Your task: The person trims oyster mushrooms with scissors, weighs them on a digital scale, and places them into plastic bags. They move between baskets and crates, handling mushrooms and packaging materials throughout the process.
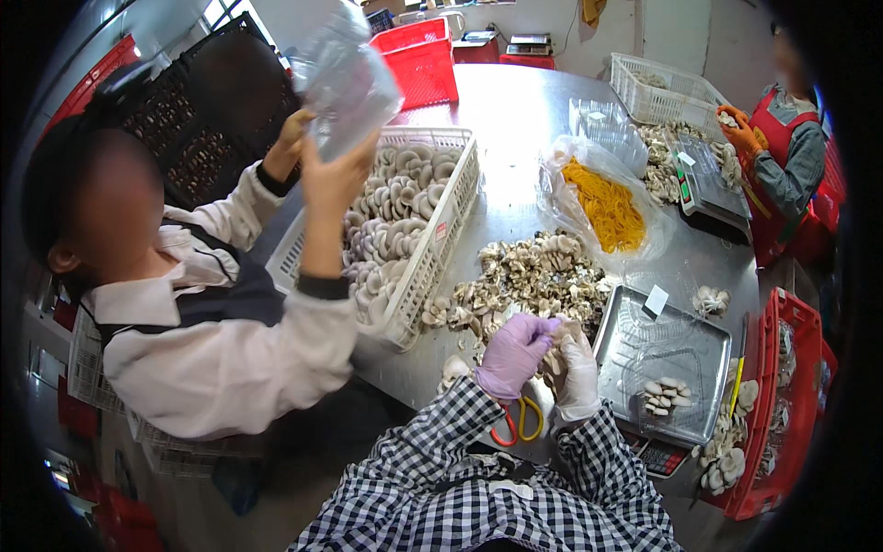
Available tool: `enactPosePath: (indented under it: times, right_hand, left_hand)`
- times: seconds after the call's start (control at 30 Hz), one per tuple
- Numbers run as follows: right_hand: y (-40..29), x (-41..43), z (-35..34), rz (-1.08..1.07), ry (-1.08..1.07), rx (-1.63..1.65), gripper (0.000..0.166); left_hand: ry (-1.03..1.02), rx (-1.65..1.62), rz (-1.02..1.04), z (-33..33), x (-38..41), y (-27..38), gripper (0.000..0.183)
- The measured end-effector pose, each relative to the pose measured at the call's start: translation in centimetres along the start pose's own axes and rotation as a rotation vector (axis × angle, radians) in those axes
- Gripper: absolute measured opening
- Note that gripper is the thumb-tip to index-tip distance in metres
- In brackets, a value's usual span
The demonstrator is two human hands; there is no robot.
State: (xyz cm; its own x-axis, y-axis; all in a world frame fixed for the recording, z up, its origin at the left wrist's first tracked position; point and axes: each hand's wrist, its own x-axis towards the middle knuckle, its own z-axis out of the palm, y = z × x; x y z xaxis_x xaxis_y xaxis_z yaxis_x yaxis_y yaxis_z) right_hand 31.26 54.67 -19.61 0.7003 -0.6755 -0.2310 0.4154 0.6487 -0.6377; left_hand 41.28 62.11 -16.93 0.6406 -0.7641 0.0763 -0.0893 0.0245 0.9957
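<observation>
My left hand (514,355), in a purple glove, and my right hand (578,372), in a white glove, meet over the steel table's near edge. Both grip an oyster mushroom piece (564,331) between them. Beyond them lies a heap of oyster mushrooms (545,276). Scissors with red and yellow handles (517,424) lie just below my hands. To the right, a metal tray (624,352) holds a clear plastic container with several mushroom pieces (666,395). The tray rests on a scale (662,457), which is mostly hidden.
A co-worker at left lifts clear plastic packaging (352,90) beside a white crate (441,241) of mushrooms. Yellow rubber bands (607,207) lie in a bag at the back. Another person stands right, behind a scale (710,179). A red crate (766,414) borders the table's right.
</observation>
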Motion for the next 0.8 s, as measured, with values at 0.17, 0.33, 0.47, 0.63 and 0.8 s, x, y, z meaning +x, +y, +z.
enactPosePath:
  times: [0.17, 0.33, 0.47, 0.63, 0.8]
  right_hand:
    - [1.9, 0.8, -1.4, 0.016, -0.106, -0.004, 0.035]
    - [1.7, 0.2, -1.2, 0.059, -0.022, 0.006, 0.044]
    - [1.5, -0.9, -0.8, 0.116, 0.058, -0.094, 0.038]
    - [1.7, -1.4, 0.6, 0.190, -0.025, -0.128, 0.034]
    - [2.5, -1.1, -0.3, 0.180, -0.146, -0.147, 0.033]
  left_hand:
    - [0.057, -0.209, -0.129, -0.4, 0.0, -2.3, 0.027]
    - [0.193, -0.454, -0.140, -3.1, -1.2, -2.7, 0.019]
    - [0.352, -0.121, -0.324, -10.2, 0.2, -4.8, 0.012]
    - [0.202, 0.236, 0.169, -9.3, 2.0, -3.0, 0.050]
    - [-0.020, 0.432, 0.009, -12.9, 0.4, -5.4, 0.078]
